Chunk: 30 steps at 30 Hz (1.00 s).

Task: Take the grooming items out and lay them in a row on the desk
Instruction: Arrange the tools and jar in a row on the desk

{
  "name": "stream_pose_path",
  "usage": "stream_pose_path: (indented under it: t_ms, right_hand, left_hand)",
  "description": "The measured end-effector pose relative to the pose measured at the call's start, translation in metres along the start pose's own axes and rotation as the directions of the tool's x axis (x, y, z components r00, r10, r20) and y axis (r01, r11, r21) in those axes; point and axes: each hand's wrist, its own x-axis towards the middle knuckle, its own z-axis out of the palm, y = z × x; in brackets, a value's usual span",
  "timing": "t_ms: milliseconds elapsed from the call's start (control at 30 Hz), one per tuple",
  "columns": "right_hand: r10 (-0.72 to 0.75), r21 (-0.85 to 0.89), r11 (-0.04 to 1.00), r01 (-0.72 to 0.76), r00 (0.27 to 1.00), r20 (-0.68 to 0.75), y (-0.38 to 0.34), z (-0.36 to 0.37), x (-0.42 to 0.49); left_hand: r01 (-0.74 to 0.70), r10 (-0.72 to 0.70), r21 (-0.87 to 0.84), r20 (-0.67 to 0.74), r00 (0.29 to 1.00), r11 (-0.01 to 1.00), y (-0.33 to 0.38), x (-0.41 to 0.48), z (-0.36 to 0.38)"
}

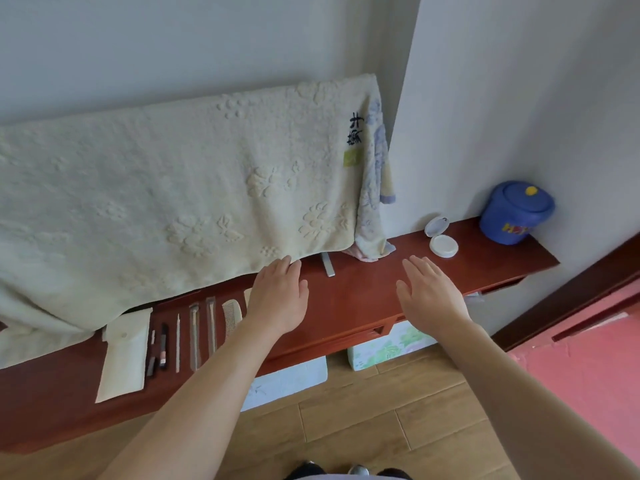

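A large cream towel (173,202) with raised flower patterns hangs against the wall and drapes over the back of the long red-brown counter (363,299). Both bare forearms reach forward over the counter's front edge. The left hand (277,299) lies palm down, its fingers (284,268) straight and close together, the tips at the towel's hem. The right hand (429,296) is also palm down, with its fingers (420,268) straight and holding nothing. Whether the palms touch the wood cannot be told. A blue lidded bucket (516,213) stands at the counter's far right end. Left of the left hand, a flat cream pouch (124,355) lies on the counter. The grooming items (195,336) lie side by side in a row between it and the hand: dark pencils, a thin white stick, two silvery tools and a pale comb (232,311). An open white compact (441,239) sits near the bucket, and a small white strip (328,265) lies just below the towel's hem.
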Motion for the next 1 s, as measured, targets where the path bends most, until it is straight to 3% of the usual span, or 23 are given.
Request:
stream_pose_path:
  t_ms: [367, 600, 1000]
  right_hand:
    - [0.078, -0.008, 0.997, -0.078, 0.996, -0.031, 0.087, 0.000, 0.028]
    - [0.054, 0.011, 0.998, -0.054, 0.998, 0.017, 0.171, -0.003, 0.094]
    - [-0.002, 0.003, 1.000, 0.002, 0.968, 0.253, 0.252, 0.030, 0.182]
  left_hand:
    - [-0.166, 0.166, 0.017, 0.034, 0.986, 0.986, 0.071, 0.079, 0.022]
    - [-0.108, 0.108, 0.006, 0.024, 0.994, 0.994, 0.137, 0.139, 0.054]
    - [0.003, 0.003, -0.062, 0.102, 0.995, 0.998, 0.200, 0.196, 0.104]
